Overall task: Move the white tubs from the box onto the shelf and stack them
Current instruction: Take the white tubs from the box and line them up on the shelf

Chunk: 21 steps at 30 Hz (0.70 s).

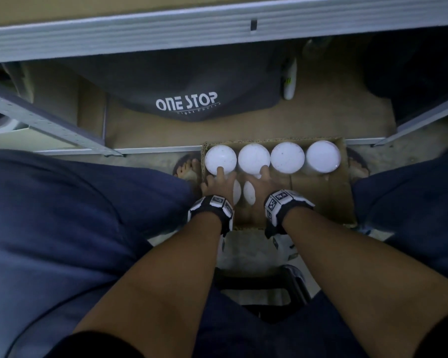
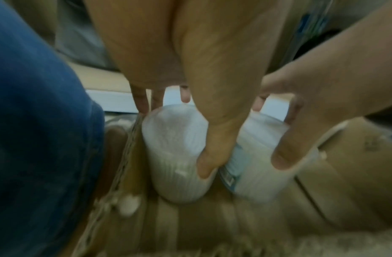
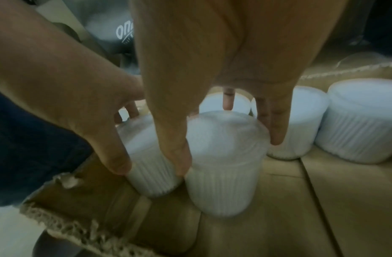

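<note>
We're low on the floor before a dim shelf (image 1: pixel 181 27), w/ the cardboard box (image 1: pixel 329 195) between our knees. Nearest, our left hand (image 1: pixel 216 183) grips one white tub (image 2: pixel 175 156) and our right hand (image 1: pixel 260 183) grips the tub beside it (image 3: pixel 225 165), thumb one side, fingers the other. They touch, so lifting both could knock them together, or a smooth side may slip. Farther back, four tubs (image 1: pixel 287 157) stand in a row. The view's blurry; can't tell how firm either grip is.

Floor (image 1: pixel 150 153) carries open cardboard box (image 1: pixel 329 192); brown shelf board (image 1: pixel 308 117) carries dark "ONE STOP" bag (image 1: pixel 192 81).
</note>
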Tool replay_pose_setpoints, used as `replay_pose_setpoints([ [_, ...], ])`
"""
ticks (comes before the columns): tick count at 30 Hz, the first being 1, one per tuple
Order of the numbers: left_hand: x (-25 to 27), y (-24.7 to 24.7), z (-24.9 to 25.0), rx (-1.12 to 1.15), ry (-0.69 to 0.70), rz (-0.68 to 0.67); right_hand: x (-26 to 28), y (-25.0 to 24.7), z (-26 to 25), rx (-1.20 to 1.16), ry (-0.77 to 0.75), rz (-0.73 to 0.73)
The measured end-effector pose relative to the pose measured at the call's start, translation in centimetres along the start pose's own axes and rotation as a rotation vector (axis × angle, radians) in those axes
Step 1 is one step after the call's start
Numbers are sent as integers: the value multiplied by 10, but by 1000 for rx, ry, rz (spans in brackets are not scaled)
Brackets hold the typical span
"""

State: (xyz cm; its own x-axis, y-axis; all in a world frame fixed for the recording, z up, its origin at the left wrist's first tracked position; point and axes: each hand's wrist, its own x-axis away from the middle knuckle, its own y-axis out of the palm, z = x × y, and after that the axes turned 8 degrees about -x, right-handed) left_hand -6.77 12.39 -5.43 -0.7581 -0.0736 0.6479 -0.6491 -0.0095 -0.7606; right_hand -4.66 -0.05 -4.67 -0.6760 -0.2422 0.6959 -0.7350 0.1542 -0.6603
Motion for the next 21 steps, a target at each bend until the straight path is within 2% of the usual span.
replay_pose_setpoints([
  [7, 21, -60, 1, 50, 25, -62, 38, -74, -3, 55, -26, -18],
  [11, 47, -108, 8, 18, 112, 40, 65, -121, -16, 92, -96, 53],
  [21, 133, -230, -4, 32, 174, 214, 168, -215, -29, 35, -205, 317],
])
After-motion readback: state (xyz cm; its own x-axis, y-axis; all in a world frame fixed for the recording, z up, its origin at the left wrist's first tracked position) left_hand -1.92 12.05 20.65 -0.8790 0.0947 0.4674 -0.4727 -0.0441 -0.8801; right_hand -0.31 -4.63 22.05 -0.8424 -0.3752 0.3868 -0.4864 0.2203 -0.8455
